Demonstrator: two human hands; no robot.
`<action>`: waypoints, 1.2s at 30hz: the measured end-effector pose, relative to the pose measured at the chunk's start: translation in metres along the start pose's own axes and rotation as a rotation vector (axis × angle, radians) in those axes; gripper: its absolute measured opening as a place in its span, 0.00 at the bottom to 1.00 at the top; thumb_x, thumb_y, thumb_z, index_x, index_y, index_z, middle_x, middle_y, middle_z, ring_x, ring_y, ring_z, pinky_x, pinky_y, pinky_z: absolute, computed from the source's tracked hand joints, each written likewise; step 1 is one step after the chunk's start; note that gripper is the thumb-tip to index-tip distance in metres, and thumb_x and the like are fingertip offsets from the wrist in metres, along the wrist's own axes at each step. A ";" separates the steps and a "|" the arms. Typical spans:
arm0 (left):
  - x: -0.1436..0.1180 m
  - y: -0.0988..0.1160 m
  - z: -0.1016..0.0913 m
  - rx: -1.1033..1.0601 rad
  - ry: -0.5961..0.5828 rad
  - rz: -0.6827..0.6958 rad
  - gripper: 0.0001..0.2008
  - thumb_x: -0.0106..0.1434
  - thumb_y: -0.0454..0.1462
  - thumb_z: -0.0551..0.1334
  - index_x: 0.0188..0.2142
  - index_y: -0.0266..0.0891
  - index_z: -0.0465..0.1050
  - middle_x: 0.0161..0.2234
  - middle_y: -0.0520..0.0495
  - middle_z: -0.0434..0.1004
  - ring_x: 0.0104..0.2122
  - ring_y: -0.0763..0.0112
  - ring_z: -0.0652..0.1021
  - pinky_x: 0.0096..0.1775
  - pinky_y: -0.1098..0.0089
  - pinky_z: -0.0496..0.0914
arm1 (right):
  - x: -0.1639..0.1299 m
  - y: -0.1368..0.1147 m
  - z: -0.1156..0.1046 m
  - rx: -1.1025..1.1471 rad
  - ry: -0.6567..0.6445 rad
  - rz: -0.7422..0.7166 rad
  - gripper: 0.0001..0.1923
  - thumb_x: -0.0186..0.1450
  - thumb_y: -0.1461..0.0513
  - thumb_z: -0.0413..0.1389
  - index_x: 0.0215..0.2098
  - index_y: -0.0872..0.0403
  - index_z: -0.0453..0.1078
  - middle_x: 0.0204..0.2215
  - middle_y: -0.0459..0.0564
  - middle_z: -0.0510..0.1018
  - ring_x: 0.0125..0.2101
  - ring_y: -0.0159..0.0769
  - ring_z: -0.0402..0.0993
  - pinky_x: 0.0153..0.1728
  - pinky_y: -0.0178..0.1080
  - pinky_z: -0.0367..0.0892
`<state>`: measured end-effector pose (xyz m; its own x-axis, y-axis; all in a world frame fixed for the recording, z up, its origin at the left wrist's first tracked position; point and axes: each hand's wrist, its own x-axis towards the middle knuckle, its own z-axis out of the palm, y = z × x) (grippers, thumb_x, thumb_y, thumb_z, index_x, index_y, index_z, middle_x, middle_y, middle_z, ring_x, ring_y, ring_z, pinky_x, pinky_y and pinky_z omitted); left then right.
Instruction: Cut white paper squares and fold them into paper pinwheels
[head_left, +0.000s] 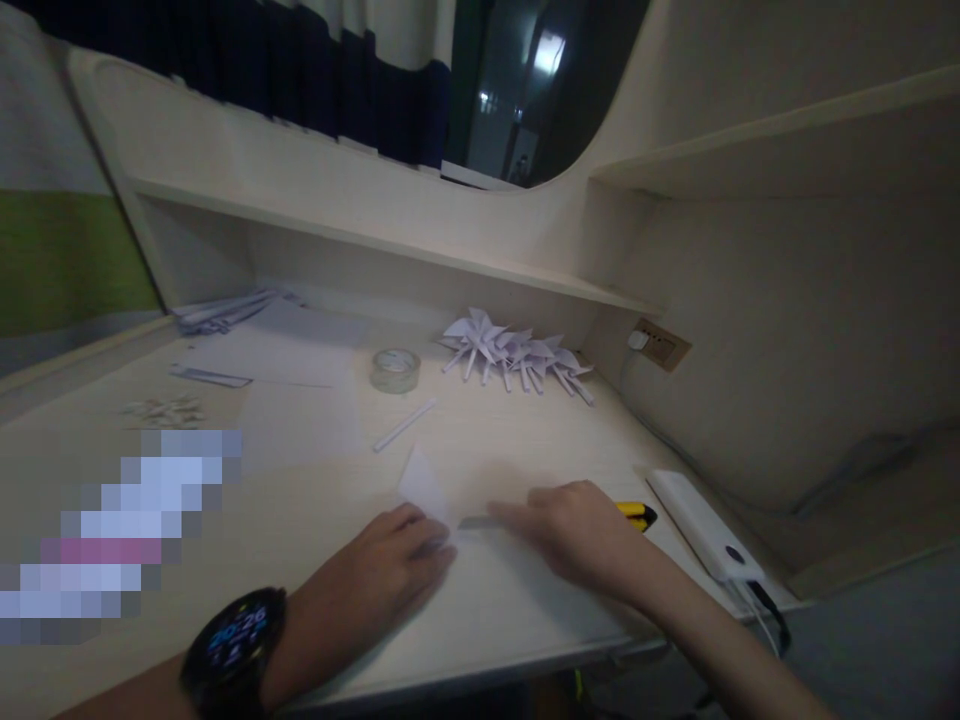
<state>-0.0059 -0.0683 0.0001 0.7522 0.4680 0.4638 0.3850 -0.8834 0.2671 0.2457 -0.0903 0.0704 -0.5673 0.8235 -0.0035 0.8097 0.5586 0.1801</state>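
Pale wood-grain desk (pixel 525 440), with a low shelf along its back; all positions below are referenced to the clear roll of adhesive tape (pixel 395 370) standing on it. Large flat sheets of white paper (pixel 300 400) lie just left of the tape roll and toward the near side. Long white power bank (pixel 705 525) with cables at its near end lies far right of the roll and nearer the viewer, by the desk's right edge. Cluster of folded white paper pinwheels with stick handles (pixel 514 355) sits just right of the roll, against the back shelf. Bundle of white paper strips (pixel 221 312) lies left of the roll, farther back. Left hand (pixel 401 565), black smartwatch (pixel 236 640) on its wrist, is well in front of the roll, fingers laid nearly flat and pressing down a small white sheet of paper (pixel 426 490), one corner of which stands up off the desk. Right hand (pixel 574 535), in front and right of the roll, has its index finger stretched out onto the same sheet, other fingers loosely curled; no grasp visible. Yellow-and-black utility knife (pixel 637 513) lies just beyond the right hand, partly hidden. Thin rolled white paper stick (pixel 405 425) lies just in front of the roll.
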 end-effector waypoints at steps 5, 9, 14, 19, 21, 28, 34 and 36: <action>0.000 -0.001 0.001 0.006 -0.013 0.011 0.11 0.69 0.35 0.51 0.39 0.40 0.72 0.38 0.46 0.73 0.39 0.67 0.70 0.42 0.66 0.68 | -0.001 -0.007 0.003 -0.086 0.019 -0.013 0.22 0.64 0.66 0.49 0.54 0.43 0.64 0.24 0.47 0.75 0.21 0.32 0.67 0.21 0.36 0.47; 0.000 -0.001 0.002 0.015 -0.004 0.012 0.11 0.70 0.35 0.50 0.38 0.40 0.72 0.36 0.47 0.73 0.38 0.67 0.70 0.41 0.66 0.68 | -0.003 -0.012 0.001 -0.118 0.022 -0.026 0.22 0.64 0.66 0.49 0.54 0.43 0.64 0.25 0.47 0.76 0.21 0.32 0.66 0.20 0.36 0.46; 0.000 -0.002 0.005 0.037 -0.012 0.014 0.10 0.69 0.35 0.51 0.37 0.39 0.71 0.36 0.47 0.72 0.38 0.67 0.70 0.40 0.67 0.68 | -0.004 -0.014 -0.001 -0.135 0.019 -0.041 0.22 0.64 0.66 0.50 0.55 0.42 0.62 0.25 0.45 0.75 0.21 0.31 0.66 0.20 0.37 0.44; -0.001 -0.005 0.009 0.037 0.016 0.021 0.10 0.69 0.35 0.51 0.37 0.40 0.71 0.35 0.47 0.72 0.38 0.67 0.70 0.41 0.67 0.68 | -0.003 -0.015 -0.001 -0.145 0.012 -0.037 0.20 0.65 0.65 0.50 0.54 0.43 0.63 0.25 0.45 0.75 0.21 0.31 0.66 0.21 0.37 0.44; -0.002 -0.005 0.009 0.025 0.028 0.028 0.11 0.69 0.35 0.51 0.38 0.40 0.71 0.36 0.46 0.72 0.38 0.67 0.70 0.41 0.67 0.68 | -0.003 -0.015 -0.001 -0.151 0.016 -0.036 0.20 0.65 0.65 0.50 0.54 0.43 0.63 0.25 0.45 0.75 0.21 0.31 0.66 0.21 0.37 0.43; -0.003 -0.009 0.015 0.015 0.032 0.049 0.13 0.70 0.36 0.49 0.39 0.40 0.72 0.37 0.46 0.73 0.38 0.66 0.70 0.40 0.66 0.68 | -0.004 -0.015 0.000 -0.151 0.021 -0.043 0.20 0.65 0.65 0.50 0.54 0.43 0.63 0.26 0.46 0.75 0.22 0.32 0.68 0.20 0.37 0.44; -0.003 -0.008 0.015 0.012 0.009 0.032 0.12 0.70 0.35 0.50 0.40 0.40 0.72 0.37 0.47 0.73 0.38 0.67 0.69 0.40 0.66 0.67 | -0.004 -0.015 -0.001 -0.152 0.011 -0.041 0.21 0.65 0.66 0.50 0.55 0.44 0.63 0.26 0.46 0.76 0.22 0.32 0.68 0.20 0.37 0.46; -0.003 -0.008 0.014 0.006 0.011 0.030 0.11 0.70 0.36 0.50 0.39 0.40 0.72 0.37 0.47 0.73 0.38 0.67 0.69 0.40 0.66 0.67 | -0.004 -0.015 -0.001 -0.152 0.006 -0.043 0.21 0.65 0.67 0.49 0.55 0.44 0.63 0.26 0.47 0.76 0.22 0.32 0.68 0.20 0.36 0.48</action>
<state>-0.0038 -0.0628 -0.0158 0.7575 0.4411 0.4813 0.3652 -0.8974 0.2476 0.2357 -0.1025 0.0689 -0.6018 0.7986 -0.0089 0.7530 0.5711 0.3269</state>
